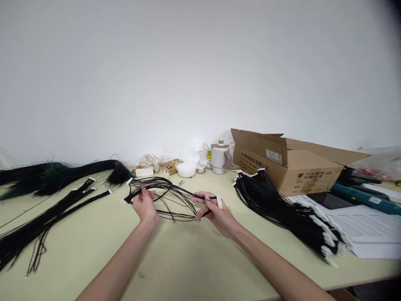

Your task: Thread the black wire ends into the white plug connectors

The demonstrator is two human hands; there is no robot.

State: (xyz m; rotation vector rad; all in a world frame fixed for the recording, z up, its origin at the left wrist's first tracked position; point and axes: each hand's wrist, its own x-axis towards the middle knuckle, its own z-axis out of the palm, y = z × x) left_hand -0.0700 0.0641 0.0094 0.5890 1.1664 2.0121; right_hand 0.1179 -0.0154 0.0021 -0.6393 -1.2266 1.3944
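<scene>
A loose bundle of thin black wires [175,191] with white connectors spans between my two hands over the table. My left hand [145,205] is closed around its left part, close to a pair of white connectors [125,201]. On the other side, my right hand [216,212] grips the right ends of the wires, and a white connector [219,202] sticks up by its fingers. Between the hands the strands bow apart into open loops. Some fingertips are hidden behind the wires.
Right of my hands lies a thick pile of black wire harnesses [282,205], beside an open cardboard box [310,171]. More black wires [59,209] spread at the left. A lidded mug [219,159] and white bowl [186,169] stand by the wall. Papers [369,225] lie far right.
</scene>
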